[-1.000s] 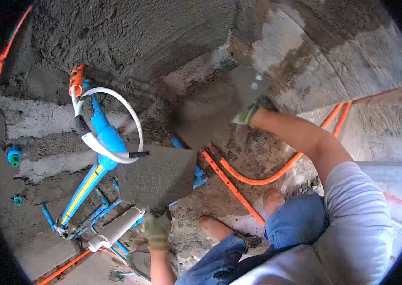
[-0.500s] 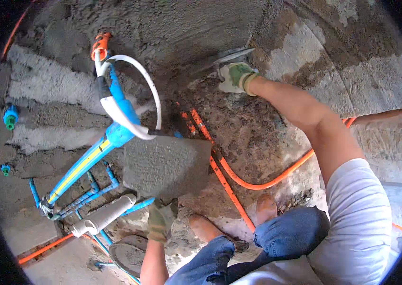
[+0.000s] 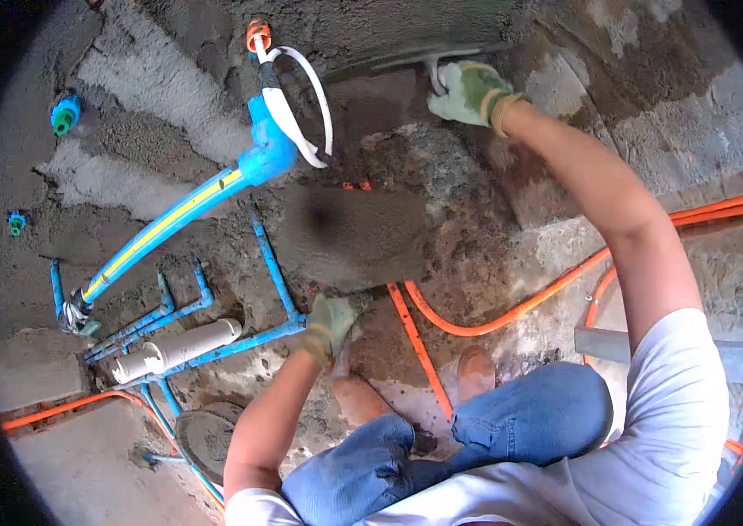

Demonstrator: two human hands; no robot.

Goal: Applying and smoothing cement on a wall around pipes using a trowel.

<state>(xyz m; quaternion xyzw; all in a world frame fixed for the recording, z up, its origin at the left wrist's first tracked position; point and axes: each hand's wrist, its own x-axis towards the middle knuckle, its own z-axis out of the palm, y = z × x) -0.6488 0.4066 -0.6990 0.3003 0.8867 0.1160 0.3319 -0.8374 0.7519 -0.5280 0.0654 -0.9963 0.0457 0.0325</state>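
My left hand (image 3: 329,326), in a light glove with green patches, is closed under the near edge of a plasterer's hawk (image 3: 354,237). A layer of wet grey mortar covers the hawk's face, and its handle is hidden. Higher up and to the right, my gloved right hand (image 3: 468,93) is wrapped round the handle of a plastering trowel (image 3: 437,67). The trowel's long thin blade lies along the grey mortared wall (image 3: 371,31), seen nearly edge-on. Darker, smoothed mortar shows just below the blade.
A thick blue pipe (image 3: 170,223) with a yellow stripe rises at left, with white cable (image 3: 323,96) looped from an orange conduit end (image 3: 258,35). Thin blue pipes, a pale plastic pipe (image 3: 187,344), orange conduits (image 3: 512,317) and a mortar bucket (image 3: 207,438) are low down.
My right hand and the trowel have moved up the wall. The hawk has come up and slightly right with my left hand. The whole view has shifted too.
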